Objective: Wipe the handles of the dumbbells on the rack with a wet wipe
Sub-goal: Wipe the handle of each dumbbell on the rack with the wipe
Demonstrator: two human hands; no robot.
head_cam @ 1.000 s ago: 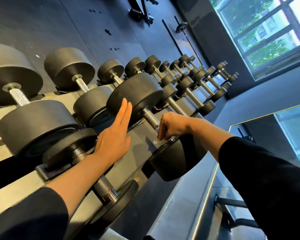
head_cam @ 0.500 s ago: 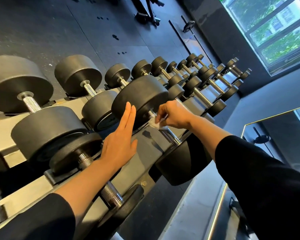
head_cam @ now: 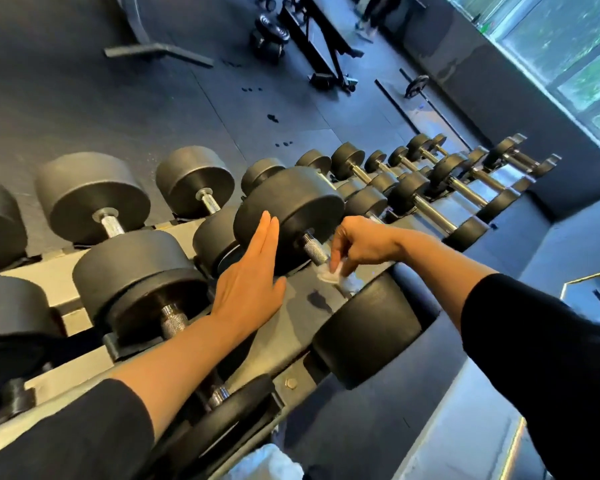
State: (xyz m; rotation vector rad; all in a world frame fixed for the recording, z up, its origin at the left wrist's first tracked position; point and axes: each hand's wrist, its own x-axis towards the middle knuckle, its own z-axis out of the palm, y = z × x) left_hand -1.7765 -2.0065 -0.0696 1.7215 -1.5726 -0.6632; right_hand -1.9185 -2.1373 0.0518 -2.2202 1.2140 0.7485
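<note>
A large black dumbbell [head_cam: 291, 209] lies across the grey rack [head_cam: 278, 344] in the middle of the view, its knurled steel handle [head_cam: 313, 250] partly bare. My right hand [head_cam: 364, 242] pinches a white wet wipe [head_cam: 331, 273] against the lower part of that handle, fingers curled down over it. My left hand [head_cam: 252, 278] is flat with straight fingers, pressed against the inner face of the dumbbell's far head. The near head [head_cam: 368, 327] sits below my right wrist.
More black dumbbells fill the rack to the left [head_cam: 132, 271] and recede to the right [head_cam: 440, 192]. A bench frame [head_cam: 326, 50] and weight plates stand on the dark floor beyond. A window [head_cam: 575, 53] is at the upper right. Something white [head_cam: 267, 462] shows at the bottom edge.
My right hand slid the wipe up the handle toward the far head, then back down toward the near head. The left hand stayed flat on the dumbbell. The camera tilted up.
</note>
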